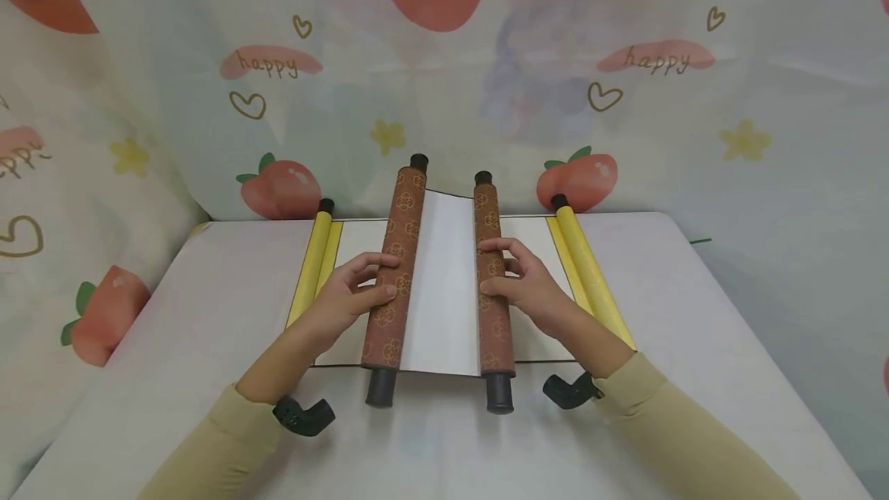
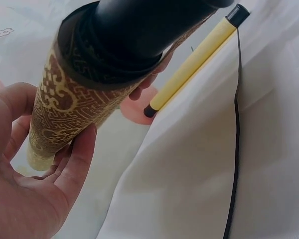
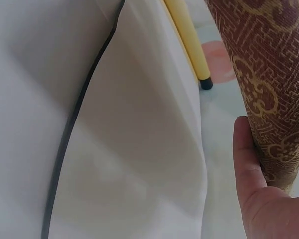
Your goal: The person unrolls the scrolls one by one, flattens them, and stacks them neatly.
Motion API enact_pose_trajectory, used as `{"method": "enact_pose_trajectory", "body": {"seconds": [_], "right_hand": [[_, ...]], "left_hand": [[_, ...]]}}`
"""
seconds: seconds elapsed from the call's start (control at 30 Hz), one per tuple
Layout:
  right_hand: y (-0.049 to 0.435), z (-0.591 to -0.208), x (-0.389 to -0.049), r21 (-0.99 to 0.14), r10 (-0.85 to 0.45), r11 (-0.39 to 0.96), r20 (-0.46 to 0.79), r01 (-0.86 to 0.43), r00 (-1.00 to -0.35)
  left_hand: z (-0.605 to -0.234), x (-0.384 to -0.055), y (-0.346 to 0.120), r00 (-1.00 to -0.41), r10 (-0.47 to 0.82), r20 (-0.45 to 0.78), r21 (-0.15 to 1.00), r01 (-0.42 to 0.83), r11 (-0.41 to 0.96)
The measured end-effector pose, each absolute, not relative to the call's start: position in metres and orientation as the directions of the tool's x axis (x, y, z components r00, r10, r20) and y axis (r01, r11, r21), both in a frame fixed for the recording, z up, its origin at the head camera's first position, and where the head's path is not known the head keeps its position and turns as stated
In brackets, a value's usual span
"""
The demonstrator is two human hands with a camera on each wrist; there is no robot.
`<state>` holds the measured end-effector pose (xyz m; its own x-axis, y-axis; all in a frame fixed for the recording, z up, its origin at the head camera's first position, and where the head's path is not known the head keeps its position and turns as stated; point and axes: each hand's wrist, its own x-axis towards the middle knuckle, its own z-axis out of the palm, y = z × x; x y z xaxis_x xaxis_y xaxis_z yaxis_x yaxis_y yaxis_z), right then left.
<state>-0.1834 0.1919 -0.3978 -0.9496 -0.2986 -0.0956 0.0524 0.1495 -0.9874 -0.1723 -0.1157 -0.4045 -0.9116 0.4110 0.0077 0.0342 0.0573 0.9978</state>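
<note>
A brown scroll with gold flower patterns is partly unrolled between my hands, its white sheet showing between two rolls. My left hand grips the left roll, thumb on the near face and fingers round its side. The right hand grips the right roll the same way. Black knobs stick out at both ends of each roll. In the left wrist view the roll's end shows layered winding, held above the table. The right wrist view shows fingers and thumb round the brown roll.
Beneath the brown scroll, a second scroll lies spread on the white table, its white paper dark-edged. Yellow rollers with black ends stand at its left and right. A patterned cloth hangs behind the table.
</note>
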Motion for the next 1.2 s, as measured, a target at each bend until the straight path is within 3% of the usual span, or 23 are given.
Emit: {"method": "enact_pose_trajectory", "body": {"seconds": [0.77,1.2], "right_hand": [[0.198,-0.398,-0.187,-0.975,-0.293,0.221,-0.101,0.035,-0.951],[0.204,-0.401,-0.19,-0.981,-0.289,0.189,-0.094,0.039,-0.953]], "left_hand": [[-0.408,-0.174,-0.122,-0.919,0.394,0.009,0.997,0.036,0.062],[-0.409,-0.173,-0.126,-0.922,0.388,-0.01,0.997,0.02,0.074]]}}
